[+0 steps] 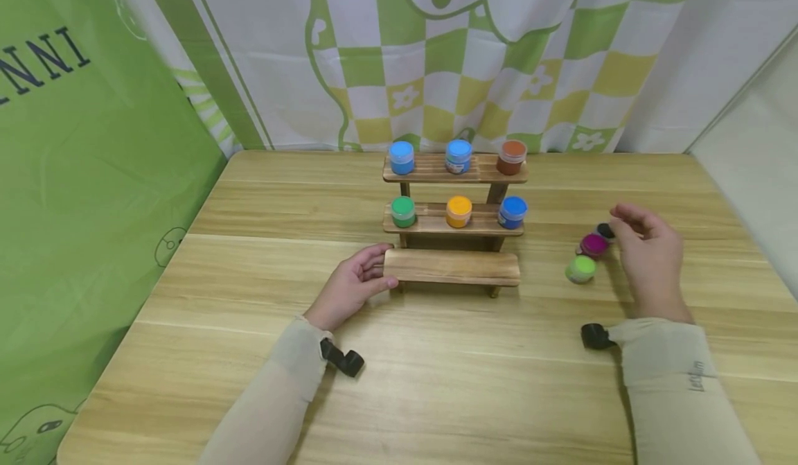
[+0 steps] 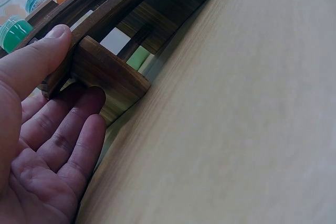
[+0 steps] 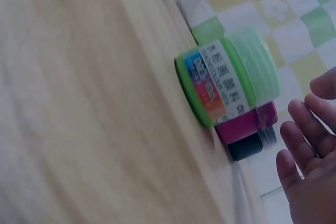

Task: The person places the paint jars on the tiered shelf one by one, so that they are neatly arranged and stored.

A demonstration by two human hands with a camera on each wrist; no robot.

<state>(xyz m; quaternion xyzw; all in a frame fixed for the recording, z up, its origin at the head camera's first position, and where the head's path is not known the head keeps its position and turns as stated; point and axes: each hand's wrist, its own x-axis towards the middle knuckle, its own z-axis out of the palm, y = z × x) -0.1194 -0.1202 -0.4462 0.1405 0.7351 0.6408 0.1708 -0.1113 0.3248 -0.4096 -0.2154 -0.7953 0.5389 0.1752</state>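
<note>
1. At the centre of the right wrist view, a printed label is shown on the light-green jar (image 3: pixel 218 85), while mainly its lid is seen in the head view; behind it, the magenta jar (image 3: pixel 241 127) and the black jar (image 3: pixel 245 147) are partly hidden.
2. At the upper left of the left wrist view, a side leg (image 2: pixel 113 74) of the wooden rack (image 1: pixel 451 267) is revealed from below.
3. Right of centre in the head view, those three jars are set in a slanting row on the wood-grained counter (image 1: pixel 474 382), beside the rack.
4. At upper centre, a light-blue jar (image 1: pixel 402 158), a second light-blue jar (image 1: pixel 458 157) and a brown jar (image 1: pixel 512 158) are carried on the top shelf; a green jar (image 1: pixel 403 213), an orange jar (image 1: pixel 458 212) and a dark-blue jar (image 1: pixel 512 213) are borne by the middle one.
5. Across the top, a checked curtain (image 1: pixel 405 56) is hung; the left is filled by green cloth (image 1: pixel 93 174).
6. Left of centre, the lowest shelf's end is held between the thumb and bent fingers of the left hand (image 1: pixel 350 286).
7. At right, the right hand (image 1: pixel 651 257) is poised by the black jar, fingers loosely curved and parted; nothing is seen gripped, and whether that jar is touched cannot be told.
</note>
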